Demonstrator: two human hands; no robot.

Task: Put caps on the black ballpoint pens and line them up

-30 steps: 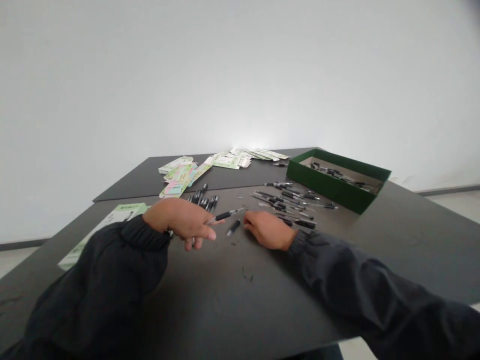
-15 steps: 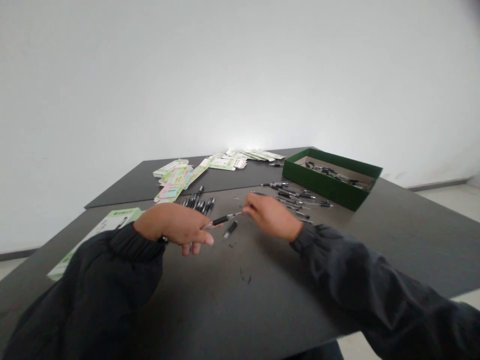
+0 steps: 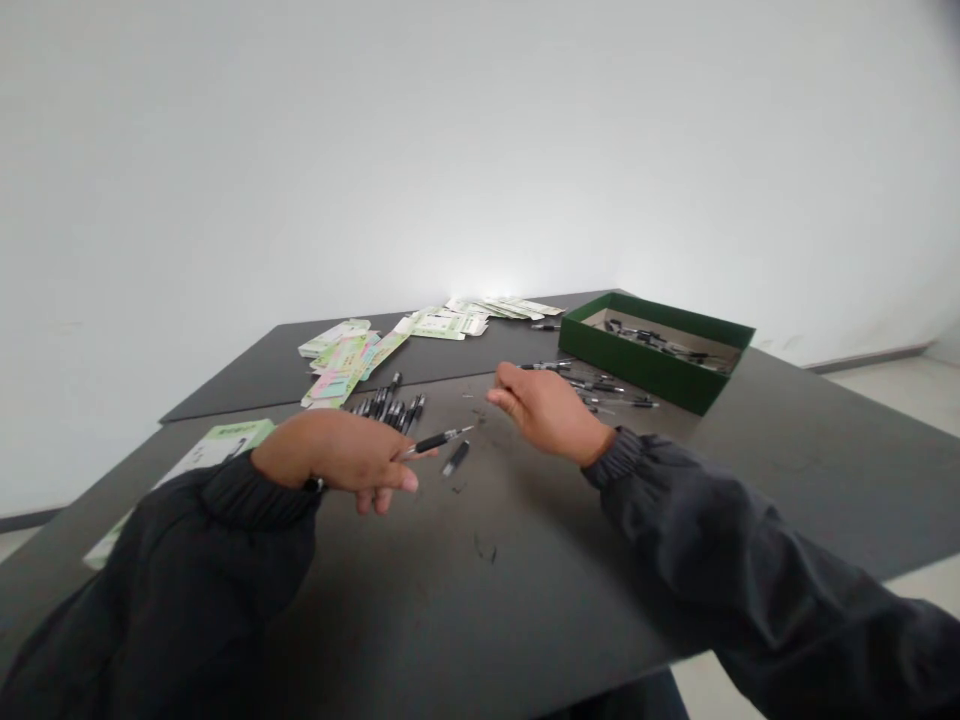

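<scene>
My left hand (image 3: 341, 455), fingers closed, grips an uncapped pen (image 3: 433, 442) whose metal tip points right. Just below that tip lies a black and clear pen cap (image 3: 456, 458) on the table. To the right, my right hand (image 3: 551, 408) is held in a pinch, apart from the pen; whatever may be between its fingertips is hidden or too small to name. Behind my left hand lies a bunch of capped pens (image 3: 390, 402). Uncapped pens (image 3: 604, 388) are spread beyond my right hand, which partly covers them.
A green open box (image 3: 649, 370) with pens inside stands at the right rear. Flattened cartons (image 3: 349, 365) lie at the back left, more cartons (image 3: 446, 322) at the rear middle. A white-green carton (image 3: 214, 450) rests beside my left forearm. Small dark scraps (image 3: 484, 548) dot the dark table (image 3: 540, 600).
My right hand has drawn away from the pen's tip, up and to the right relative to it. My left hand keeps hold of the pen. The whole view has shifted slightly.
</scene>
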